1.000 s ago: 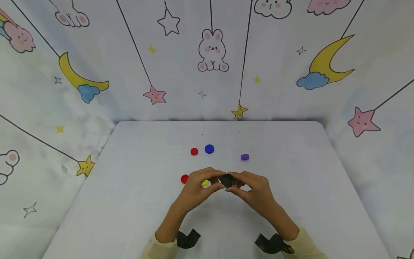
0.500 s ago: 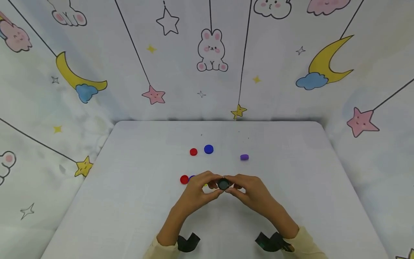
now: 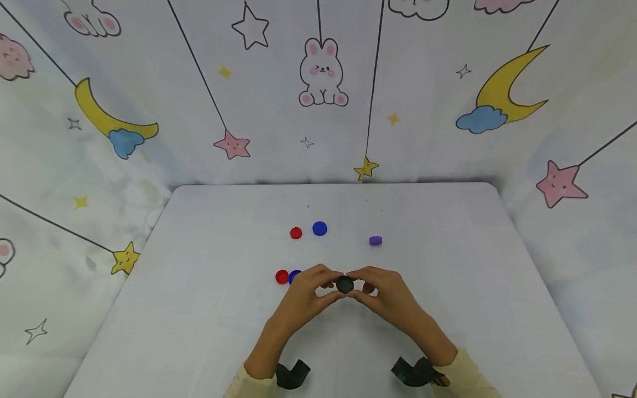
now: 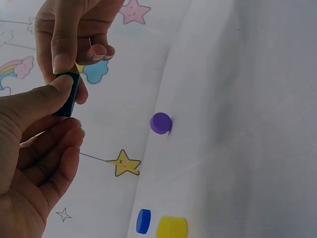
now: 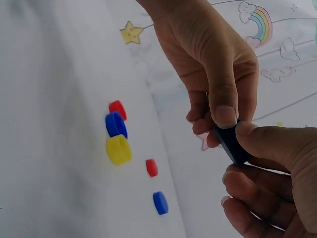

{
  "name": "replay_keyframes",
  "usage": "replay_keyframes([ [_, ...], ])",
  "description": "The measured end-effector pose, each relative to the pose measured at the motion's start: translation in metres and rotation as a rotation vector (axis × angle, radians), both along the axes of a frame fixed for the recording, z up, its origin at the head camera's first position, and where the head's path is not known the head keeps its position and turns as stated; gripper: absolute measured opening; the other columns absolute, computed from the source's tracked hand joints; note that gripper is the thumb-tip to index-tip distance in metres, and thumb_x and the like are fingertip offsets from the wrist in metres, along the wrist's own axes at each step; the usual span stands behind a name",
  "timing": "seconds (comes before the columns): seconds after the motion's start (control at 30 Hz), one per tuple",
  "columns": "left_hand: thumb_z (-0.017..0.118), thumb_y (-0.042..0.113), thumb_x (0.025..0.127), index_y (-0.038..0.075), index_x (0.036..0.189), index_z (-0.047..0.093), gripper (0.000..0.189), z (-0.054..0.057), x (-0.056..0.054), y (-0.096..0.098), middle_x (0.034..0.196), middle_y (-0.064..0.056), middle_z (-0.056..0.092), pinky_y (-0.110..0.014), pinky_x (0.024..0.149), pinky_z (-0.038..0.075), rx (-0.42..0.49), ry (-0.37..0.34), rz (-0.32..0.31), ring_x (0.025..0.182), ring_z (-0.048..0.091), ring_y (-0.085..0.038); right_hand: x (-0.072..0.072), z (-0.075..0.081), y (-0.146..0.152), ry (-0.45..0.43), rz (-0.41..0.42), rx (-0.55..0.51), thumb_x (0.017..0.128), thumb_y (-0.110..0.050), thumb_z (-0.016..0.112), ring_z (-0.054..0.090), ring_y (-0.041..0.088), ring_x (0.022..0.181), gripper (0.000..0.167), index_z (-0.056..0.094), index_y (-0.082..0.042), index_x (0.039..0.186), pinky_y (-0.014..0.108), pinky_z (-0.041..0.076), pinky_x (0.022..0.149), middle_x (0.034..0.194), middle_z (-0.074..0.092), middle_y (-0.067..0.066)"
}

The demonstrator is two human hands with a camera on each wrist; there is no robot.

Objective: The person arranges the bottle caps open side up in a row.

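Observation:
A small round dark bottle cap (image 3: 345,284) is held up above the table between my two hands. My left hand (image 3: 308,290) pinches it from the left with thumb and fingers, and my right hand (image 3: 388,288) pinches its other side. Seen edge-on in the left wrist view, the dark cap (image 4: 68,96) sits under the left thumb, with the right fingertips at its upper end. Both thumbs also press on the dark cap (image 5: 233,145) in the right wrist view. The other fingers curl loosely below it.
Past my left hand lie a red cap (image 3: 282,277) and a partly hidden blue cap (image 3: 294,275), with a yellow cap (image 5: 119,149) beside them. Farther back are another red cap (image 3: 296,233), another blue cap (image 3: 319,228) and a purple cap (image 3: 375,240). A patterned cloth backdrop (image 3: 278,110) surrounds the white table (image 3: 199,331).
Both hands have come slightly left and nearer with the dark cap, covering the yellow one in the head view. The cap's lighter face, visible half a second ago, now looks dark.

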State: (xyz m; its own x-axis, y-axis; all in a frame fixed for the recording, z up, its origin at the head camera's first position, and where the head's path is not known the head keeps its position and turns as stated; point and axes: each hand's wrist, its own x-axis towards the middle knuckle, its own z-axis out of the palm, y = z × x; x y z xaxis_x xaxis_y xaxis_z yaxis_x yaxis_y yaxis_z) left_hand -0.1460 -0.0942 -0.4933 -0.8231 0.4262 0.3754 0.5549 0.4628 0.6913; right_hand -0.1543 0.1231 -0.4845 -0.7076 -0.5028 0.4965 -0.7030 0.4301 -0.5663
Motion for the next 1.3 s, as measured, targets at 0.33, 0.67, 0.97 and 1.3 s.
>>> replay_keyframes([
  [0.33, 0.08, 0.015, 0.082, 0.012, 0.108, 0.071, 0.028, -0.018, -0.007, 0.002, 0.098, 0.001, 0.071, -0.023, 0.079, 0.056, 0.002, -0.037, 0.074, 0.087, 0.066, -0.014, -0.012, -0.018, -0.004, -0.094, -0.013, 0.041, 0.077, -0.008, 0.082, 0.06, 0.002, 0.066, 0.033, 0.071, -0.005, 0.107, 0.025, 0.056, 0.059, 0.095, 0.074, 0.003],
  [0.67, 0.082, 0.016, 0.08, 0.012, 0.107, 0.073, 0.029, -0.036, -0.017, 0.003, 0.119, -0.009, 0.061, -0.037, 0.093, 0.053, -0.146, -0.004, 0.197, 0.115, 0.054, -0.024, -0.025, -0.047, -0.011, -0.144, -0.056, 0.087, 0.078, -0.009, 0.082, 0.062, 0.004, 0.068, 0.036, 0.07, -0.006, 0.111, 0.02, 0.054, 0.063, 0.098, 0.074, 0.004],
  [0.97, 0.084, 0.021, 0.078, 0.016, 0.102, 0.076, 0.026, -0.054, -0.028, -0.006, 0.142, -0.011, 0.048, -0.048, 0.107, 0.041, -0.329, 0.043, 0.268, 0.135, 0.034, -0.032, -0.036, -0.071, -0.028, -0.191, -0.103, 0.136, 0.08, -0.009, 0.08, 0.063, 0.007, 0.069, 0.033, 0.072, -0.005, 0.111, 0.02, 0.052, 0.064, 0.098, 0.074, 0.005],
  [1.3, 0.085, 0.02, 0.076, 0.017, 0.099, 0.076, 0.024, -0.062, -0.032, -0.012, 0.146, -0.01, 0.046, -0.054, 0.109, 0.036, -0.407, 0.021, 0.244, 0.137, 0.034, -0.035, -0.036, -0.074, -0.037, -0.256, -0.128, 0.189, 0.081, -0.012, 0.08, 0.056, 0.005, 0.069, 0.027, 0.072, -0.007, 0.107, 0.02, 0.047, 0.062, 0.093, 0.071, 0.0],
])
